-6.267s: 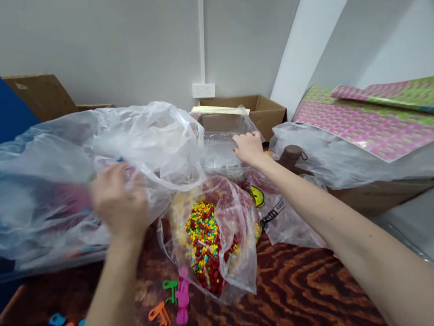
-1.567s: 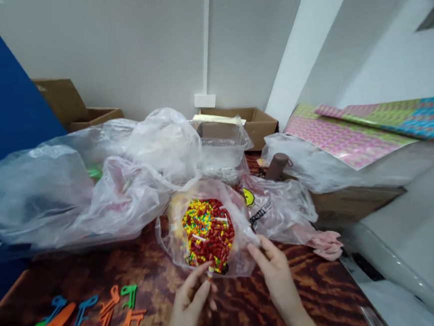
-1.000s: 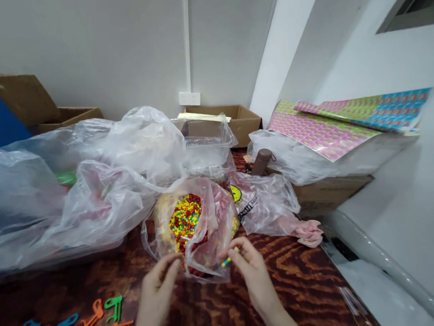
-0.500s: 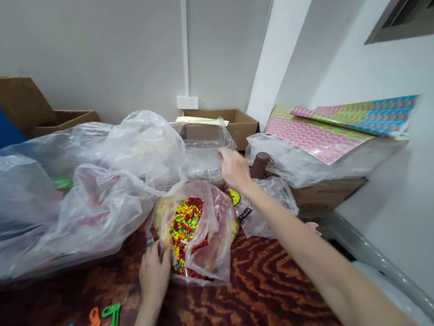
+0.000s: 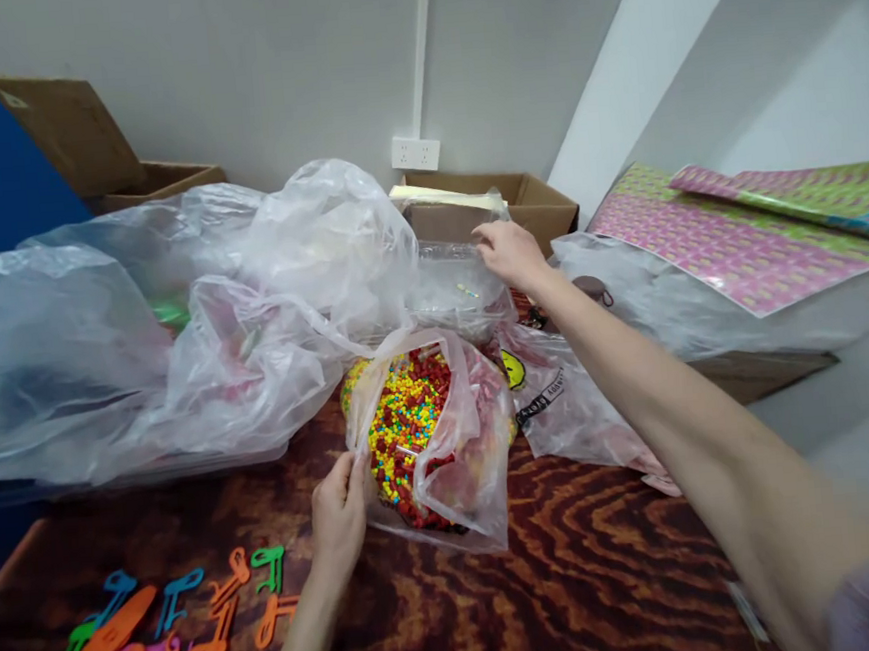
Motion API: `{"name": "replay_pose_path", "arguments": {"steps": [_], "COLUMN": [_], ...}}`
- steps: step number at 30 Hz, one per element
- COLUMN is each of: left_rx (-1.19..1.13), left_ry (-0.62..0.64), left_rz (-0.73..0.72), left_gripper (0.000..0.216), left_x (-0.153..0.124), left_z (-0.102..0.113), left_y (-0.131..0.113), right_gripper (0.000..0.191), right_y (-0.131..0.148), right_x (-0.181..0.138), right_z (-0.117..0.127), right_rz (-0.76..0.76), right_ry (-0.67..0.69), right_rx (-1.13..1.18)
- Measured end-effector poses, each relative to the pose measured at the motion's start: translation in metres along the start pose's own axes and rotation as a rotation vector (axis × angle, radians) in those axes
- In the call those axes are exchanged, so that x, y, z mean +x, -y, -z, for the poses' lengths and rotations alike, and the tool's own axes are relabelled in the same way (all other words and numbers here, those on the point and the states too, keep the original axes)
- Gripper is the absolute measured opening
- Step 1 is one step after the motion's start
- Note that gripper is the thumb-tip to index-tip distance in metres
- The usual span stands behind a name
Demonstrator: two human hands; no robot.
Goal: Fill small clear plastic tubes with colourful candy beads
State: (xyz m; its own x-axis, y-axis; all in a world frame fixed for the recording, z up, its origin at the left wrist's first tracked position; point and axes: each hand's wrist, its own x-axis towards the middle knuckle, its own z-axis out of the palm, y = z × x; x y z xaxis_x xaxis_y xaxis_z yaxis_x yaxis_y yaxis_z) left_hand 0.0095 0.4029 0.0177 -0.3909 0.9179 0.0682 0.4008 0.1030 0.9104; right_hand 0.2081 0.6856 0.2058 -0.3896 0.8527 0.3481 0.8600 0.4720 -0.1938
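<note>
A clear plastic bag (image 5: 485, 497) lies on the table, its mouth spread over many small red, yellow, green and blue beads (image 5: 404, 418). At its left edge, my left hand (image 5: 340, 508) pinches the plastic between thumb and fingers. Behind the bag is a clear plastic box (image 5: 440, 310), its transparent lid raised at the back. A small multicoloured piece (image 5: 467, 291) shows in the box. My right hand (image 5: 511, 254) is stretched out over the box's right rear, fingers bent together near the lid; whatever they may hold is hidden.
Large translucent bags (image 5: 253, 310) fill the left rear. Orange, blue, green and pink plastic pieces (image 5: 135, 640) lie front left. A smiley-printed bag (image 5: 568, 405), a brown bottle (image 5: 589, 290) and printed sheets (image 5: 728, 232) are at the right. A cardboard box (image 5: 545, 201) stands behind.
The view has shifted, showing more of the plastic pieces. My right hand has moved back from above the box toward its lid. A small multicoloured piece now shows in the box.
</note>
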Motion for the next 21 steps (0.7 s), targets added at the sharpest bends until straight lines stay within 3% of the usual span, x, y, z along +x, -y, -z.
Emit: {"name": "replay_pose_path", "arguments": {"steps": [1,3,6,7,9,11,14,17,21], "left_rx": [-0.006,-0.021,-0.041,-0.045,-0.054,-0.065,-0.084,-0.078,-0.049], "left_ry": [-0.011,-0.037,-0.068,-0.074,-0.08,-0.081,-0.087,-0.091,-0.114], "left_rz": [-0.004,-0.007,-0.012,-0.013,-0.012,-0.006,0.007,0.013,0.027], "left_gripper": [0.038,0.037,0.037,0.037,0.037,0.037,0.038,0.038,0.039], "left_x": [-0.001,-0.002,-0.004,-0.006,-0.01,-0.017,-0.029,-0.042,-0.059], "left_z": [0.001,0.001,0.002,0.002,0.003,0.005,0.009,0.012,0.022], "left_y": [-0.003,-0.008,-0.014,-0.016,-0.019,-0.023,-0.027,-0.029,-0.029], "right_gripper": [0.033,0.041,0.08,0.086,0.082,0.073,0.06,0.041,0.023], "right_y": [0.013,0.042,0.069,0.071,0.062,0.042,0.012,-0.004,-0.001], "right_x": [-0.027,-0.095,-0.197,-0.223,-0.256,-0.268,-0.264,-0.261,-0.27], "right_z": [-0.001,-0.015,-0.054,-0.067,-0.089,-0.102,-0.103,-0.088,-0.063], "right_rz": [0.044,0.089,0.152,0.106,-0.092,-0.279,-0.461,-0.574,-0.706], "right_ry": [-0.107,-0.14,0.038,0.077,0.023,-0.041,-0.03,-0.023,-0.048], "right_rx": [0.048,0.068,0.09,0.075,0.087,0.213,0.573,0.921,1.102]}}
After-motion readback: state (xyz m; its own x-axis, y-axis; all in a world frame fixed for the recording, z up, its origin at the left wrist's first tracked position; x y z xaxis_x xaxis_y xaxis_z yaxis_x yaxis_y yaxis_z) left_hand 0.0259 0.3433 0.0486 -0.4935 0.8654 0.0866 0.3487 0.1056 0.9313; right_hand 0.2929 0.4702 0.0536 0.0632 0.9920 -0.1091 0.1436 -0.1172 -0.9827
